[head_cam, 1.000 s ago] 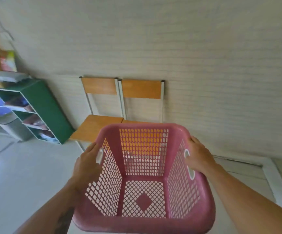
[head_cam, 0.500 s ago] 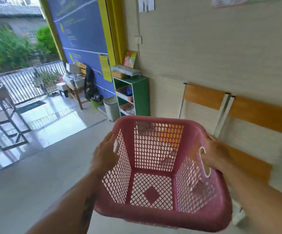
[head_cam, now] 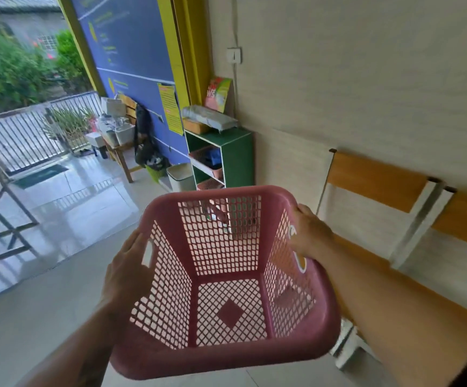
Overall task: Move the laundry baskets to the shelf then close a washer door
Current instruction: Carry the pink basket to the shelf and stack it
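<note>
I hold an empty pink plastic laundry basket [head_cam: 226, 356] in front of me, tilted slightly, its lattice walls and bottom see-through. My left hand [head_cam: 127, 272] grips its left side by the handle slot. My right hand [head_cam: 309, 233] grips the right rim at the other handle. Straight ahead, past the basket, stands a green shelf unit [head_cam: 236, 157] against the wall, with pink baskets on its shelves and a packet and a bag on top. No washer is in view.
Wooden chairs [head_cam: 377, 180] line the wall on my right. A white bin [head_cam: 180, 175] sits left of the shelf. Further left are a wooden table [head_cam: 117, 152] with boxes, a hanging black bag, a metal frame [head_cam: 0, 208] and a railing. Grey floor lies ahead.
My view has swung left from the chairs towards the green shelf, which now sits nearer and straight ahead. Both hands have kept their grip on the basket.
</note>
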Demonstrator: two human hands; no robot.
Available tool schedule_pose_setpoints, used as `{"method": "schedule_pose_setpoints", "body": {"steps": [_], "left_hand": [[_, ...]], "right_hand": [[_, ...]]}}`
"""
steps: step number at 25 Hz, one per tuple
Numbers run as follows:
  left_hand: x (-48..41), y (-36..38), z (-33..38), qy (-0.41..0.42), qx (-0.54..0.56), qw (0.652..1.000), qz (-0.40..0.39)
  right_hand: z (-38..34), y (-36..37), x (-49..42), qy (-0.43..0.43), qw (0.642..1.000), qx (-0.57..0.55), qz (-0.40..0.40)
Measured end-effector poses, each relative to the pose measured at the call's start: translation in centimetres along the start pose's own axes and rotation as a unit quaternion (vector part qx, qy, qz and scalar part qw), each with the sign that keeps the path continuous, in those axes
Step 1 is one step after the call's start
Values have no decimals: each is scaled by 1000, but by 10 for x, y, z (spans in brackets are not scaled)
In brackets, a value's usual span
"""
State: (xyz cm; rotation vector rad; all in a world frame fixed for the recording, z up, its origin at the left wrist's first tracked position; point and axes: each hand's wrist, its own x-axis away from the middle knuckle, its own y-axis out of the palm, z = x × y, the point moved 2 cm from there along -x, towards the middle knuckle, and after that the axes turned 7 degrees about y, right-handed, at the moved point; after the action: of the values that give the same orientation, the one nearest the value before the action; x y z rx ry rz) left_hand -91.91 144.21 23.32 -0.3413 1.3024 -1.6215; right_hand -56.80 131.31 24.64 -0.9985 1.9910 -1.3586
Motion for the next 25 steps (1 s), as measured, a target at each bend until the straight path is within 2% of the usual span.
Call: {"method": "schedule_pose_setpoints", "body": {"steps": [5, 12, 16, 21, 25], "left_hand": [[-111, 38, -71, 44, 15, 998, -45], [-282, 123, -151, 148, 67, 979, -122], [-373, 190, -160, 193, 68, 962, -178], [-443, 309, -159, 223, 64, 942, -245], [-477, 382, -167, 199, 69, 937, -279]], "right_hand": [[-40, 54, -95, 48, 998, 21, -25], [-64, 117, -188, 182, 983, 15, -14], [-54, 150, -222, 264, 964, -35, 0], [-11, 232, -267, 362, 930, -60, -8], [8, 279, -299, 422, 901, -98, -15]]}}
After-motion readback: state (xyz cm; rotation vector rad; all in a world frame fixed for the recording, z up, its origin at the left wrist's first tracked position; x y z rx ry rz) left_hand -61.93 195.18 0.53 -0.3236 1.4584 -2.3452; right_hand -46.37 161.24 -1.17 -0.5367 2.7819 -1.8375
